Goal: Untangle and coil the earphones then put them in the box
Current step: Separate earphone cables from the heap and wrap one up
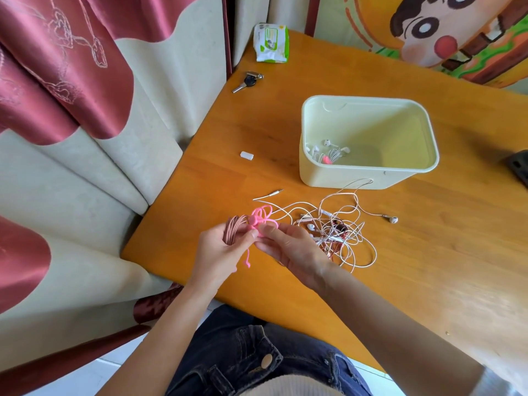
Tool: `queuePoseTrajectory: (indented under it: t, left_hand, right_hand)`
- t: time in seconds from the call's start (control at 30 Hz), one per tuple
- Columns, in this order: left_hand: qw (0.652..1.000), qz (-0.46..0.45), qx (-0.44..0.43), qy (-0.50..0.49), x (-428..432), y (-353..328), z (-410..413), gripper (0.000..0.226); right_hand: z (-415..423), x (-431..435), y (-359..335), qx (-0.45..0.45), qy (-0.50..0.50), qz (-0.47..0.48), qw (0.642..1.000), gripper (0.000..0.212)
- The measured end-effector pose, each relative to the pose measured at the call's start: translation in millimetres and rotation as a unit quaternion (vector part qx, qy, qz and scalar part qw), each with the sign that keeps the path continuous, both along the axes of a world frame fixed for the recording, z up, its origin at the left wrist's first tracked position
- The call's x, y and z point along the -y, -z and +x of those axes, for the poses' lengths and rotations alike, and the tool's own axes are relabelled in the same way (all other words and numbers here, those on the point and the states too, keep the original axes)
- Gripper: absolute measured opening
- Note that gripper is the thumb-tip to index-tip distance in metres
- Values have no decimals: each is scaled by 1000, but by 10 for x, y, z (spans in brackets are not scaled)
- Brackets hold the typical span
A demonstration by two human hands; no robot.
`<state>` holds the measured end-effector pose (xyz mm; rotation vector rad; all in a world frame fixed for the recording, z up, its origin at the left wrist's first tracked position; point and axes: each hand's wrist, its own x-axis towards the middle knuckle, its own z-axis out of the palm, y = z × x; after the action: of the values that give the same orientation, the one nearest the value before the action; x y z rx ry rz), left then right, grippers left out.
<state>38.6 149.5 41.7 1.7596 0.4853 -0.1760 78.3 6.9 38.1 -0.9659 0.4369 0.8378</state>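
Observation:
My left hand [221, 247] grips a coiled brownish-pink earphone cable [233, 228] above the table's near-left corner. My right hand [288, 247] pinches a bright pink tie [261, 217] that loops around that coil, with one end dangling below my fingers. Just to the right lies a tangled heap of white and pinkish earphones [340, 228] on the orange table [428, 252]. One earbud [393, 219] and a jack plug [275, 192] trail out of the heap. Behind it stands the pale green box [368, 178], holding a coiled white earphone with a pink tie [328, 155].
A small white cap [247, 155] lies left of the box. Keys [248, 80] and a wet-wipe pack [271, 42] sit at the far left corner. A dark object [520, 167] pokes in at the right edge. Curtains hang to the left.

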Motion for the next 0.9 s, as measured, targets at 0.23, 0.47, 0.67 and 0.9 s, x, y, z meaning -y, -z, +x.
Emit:
queuePoseTrajectory:
  t: [0.23, 0.47, 0.67, 0.9]
  left_hand:
    - [1000, -14, -21, 5, 28, 0, 29, 17]
    - [1000, -6, 17, 20, 109, 10, 75, 13]
    - [999, -7, 7, 40, 101, 44, 100, 11]
    - [998, -65, -3, -3, 152, -9, 141, 20]
  right_hand:
    - [36, 50, -39, 11, -8, -40, 999, 18]
    - [114, 146, -90, 35, -39, -46, 998, 21]
    - [141, 191, -71, 41, -48, -61, 996, 23]
    - [169, 198, -77, -10, -22, 6, 1000, 16]
